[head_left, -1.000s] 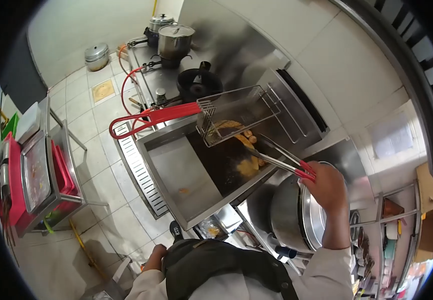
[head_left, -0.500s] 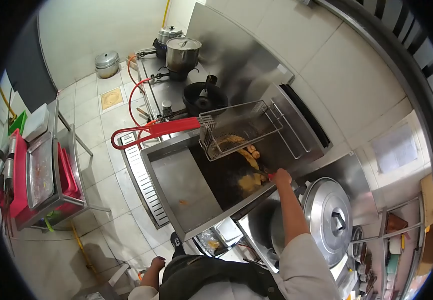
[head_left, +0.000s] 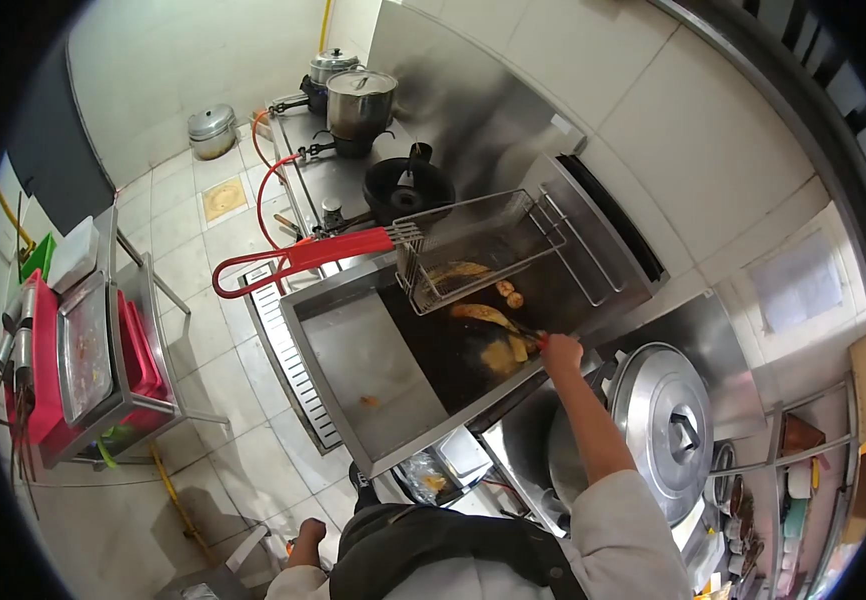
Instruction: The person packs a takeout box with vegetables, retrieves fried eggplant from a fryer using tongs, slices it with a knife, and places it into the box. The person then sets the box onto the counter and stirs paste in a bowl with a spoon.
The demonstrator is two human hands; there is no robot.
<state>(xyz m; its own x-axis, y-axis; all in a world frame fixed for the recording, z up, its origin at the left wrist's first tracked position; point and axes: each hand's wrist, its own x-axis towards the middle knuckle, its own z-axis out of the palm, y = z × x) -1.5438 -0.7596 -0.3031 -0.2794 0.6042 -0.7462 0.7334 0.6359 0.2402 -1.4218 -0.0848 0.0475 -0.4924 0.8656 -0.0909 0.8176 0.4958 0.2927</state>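
Observation:
My right hand (head_left: 561, 353) is closed around a red-handled tool (head_left: 531, 336), apparently tongs, reaching into the dark oil of a steel fryer (head_left: 358, 365). Its dark tip meets the end of a long, curved golden-brown food piece (head_left: 483, 314). Nearby in the oil lie a paler yellow piece (head_left: 500, 358) and small round pieces (head_left: 510, 293). A wire fryer basket (head_left: 433, 298) with a red handle (head_left: 303, 262) rests over the far part of the fryer; another long piece shows through its mesh. Low beside my body, my left hand (head_left: 310, 529) hangs with curled fingers, apparently holding nothing.
A large lidded pot (head_left: 661, 430) stands right of my forearm. Beyond the fryer, a stove holds a black pan (head_left: 383, 190) and a tall lidded pot (head_left: 361, 105). At left, a metal rack carries a tray (head_left: 86, 345) and pink bins (head_left: 45, 370). A red hose (head_left: 261, 200) runs along the stove.
The long food piece has swung left toward the basket and turned flatter, with the tool at its end. My right hand has shifted slightly; the view has moved a little.

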